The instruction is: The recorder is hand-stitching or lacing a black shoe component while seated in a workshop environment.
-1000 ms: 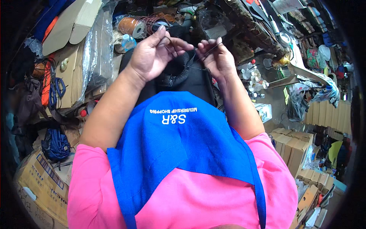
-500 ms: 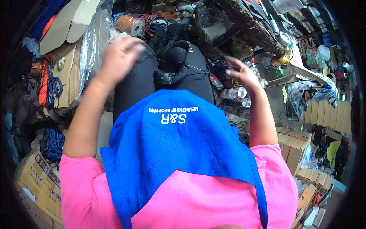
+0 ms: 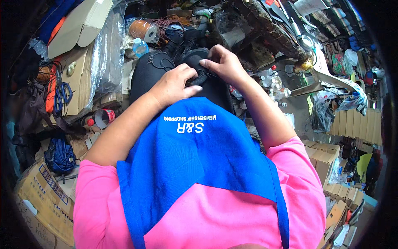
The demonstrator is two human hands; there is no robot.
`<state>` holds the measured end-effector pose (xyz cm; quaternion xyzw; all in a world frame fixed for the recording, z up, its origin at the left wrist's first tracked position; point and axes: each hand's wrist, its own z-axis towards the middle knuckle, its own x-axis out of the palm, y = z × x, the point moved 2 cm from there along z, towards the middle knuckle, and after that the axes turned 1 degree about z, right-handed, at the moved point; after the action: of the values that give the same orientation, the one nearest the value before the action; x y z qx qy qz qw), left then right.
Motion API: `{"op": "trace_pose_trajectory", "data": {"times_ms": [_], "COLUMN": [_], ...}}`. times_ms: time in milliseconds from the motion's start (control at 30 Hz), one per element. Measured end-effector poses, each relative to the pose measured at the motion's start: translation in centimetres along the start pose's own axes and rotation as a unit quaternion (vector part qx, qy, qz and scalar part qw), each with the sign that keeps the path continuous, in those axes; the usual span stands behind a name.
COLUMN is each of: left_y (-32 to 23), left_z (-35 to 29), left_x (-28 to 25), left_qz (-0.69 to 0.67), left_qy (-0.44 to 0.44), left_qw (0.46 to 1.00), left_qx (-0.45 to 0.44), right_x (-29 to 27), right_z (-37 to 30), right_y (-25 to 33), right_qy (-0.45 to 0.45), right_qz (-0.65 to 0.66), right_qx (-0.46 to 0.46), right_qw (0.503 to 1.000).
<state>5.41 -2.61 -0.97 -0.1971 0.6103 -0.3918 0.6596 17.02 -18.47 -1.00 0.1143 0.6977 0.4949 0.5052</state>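
A black shoe (image 3: 195, 61) rests on my lap between my black-clad thighs, with its far part dim against other dark things. On its near left side lies my left hand (image 3: 176, 84), fingers curled and thumb pointing right, gripping the shoe's edge. My right hand (image 3: 226, 64) is bent over the shoe's right side, thumb and fingers brought close together. Whatever is pinched there is too small or hidden to make out. A thin black cord (image 3: 161, 61) lies in a loop over my left knee. The blue apron (image 3: 166, 145) covers my front up to the hands.
An orange thread spool (image 3: 143, 30) and a clear bottle with a blue cap (image 3: 140, 47) stand beyond my left knee. Blue-handled scissors (image 3: 63, 97) hang at the left beside flattened cardboard (image 3: 78, 83). Several plastic bottles (image 3: 275, 83) lie right of my right forearm. Cardboard boxes (image 3: 321, 159) are stacked at the right.
Both hands, which were raised wide apart with a cord stretched out from the shoe, have come inward and down to the shoe. The cord now lies slack on my left knee.
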Motion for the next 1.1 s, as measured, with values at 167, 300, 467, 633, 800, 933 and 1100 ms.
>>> {"op": "trace_pose_trajectory", "data": {"times_ms": [167,300,467,633,800,933,1100], "left_y": [0.2,-0.2,-0.1,0.5,2.5,2.6,3.2], "left_z": [-0.1,0.1,0.1,4.2,7.2,7.7,7.5], "left_x": [0.5,0.8,-0.1,-3.1,-2.7,-2.7,-3.0], "left_qz": [0.043,0.066,0.054,-0.061,-0.062,-0.105,-0.174], "left_qy": [-0.053,-0.051,-0.050,-0.022,0.076,0.175,0.199], "left_qw": [0.997,0.996,0.997,0.996,0.995,0.974,0.958], "left_qx": [-0.030,-0.006,-0.031,-0.069,-0.030,-0.100,-0.110], "right_x": [-0.4,-1.5,-6.5,-5.5,-3.5,-3.3,-3.3], "right_z": [-2.7,-3.8,-6.0,-4.9,-3.4,-3.0,-2.5], "right_y": [1.1,2.0,4.7,3.7,3.1,2.9,4.1], "right_qy": [0.078,0.160,0.100,0.061,0.060,0.071,0.081], "right_qz": [0.111,0.010,0.226,-0.007,-0.068,-0.101,-0.150], "right_qx": [0.040,0.045,0.105,-0.060,-0.073,-0.094,-0.093], "right_qw": [0.990,0.986,0.963,0.996,0.993,0.988,0.981]}}
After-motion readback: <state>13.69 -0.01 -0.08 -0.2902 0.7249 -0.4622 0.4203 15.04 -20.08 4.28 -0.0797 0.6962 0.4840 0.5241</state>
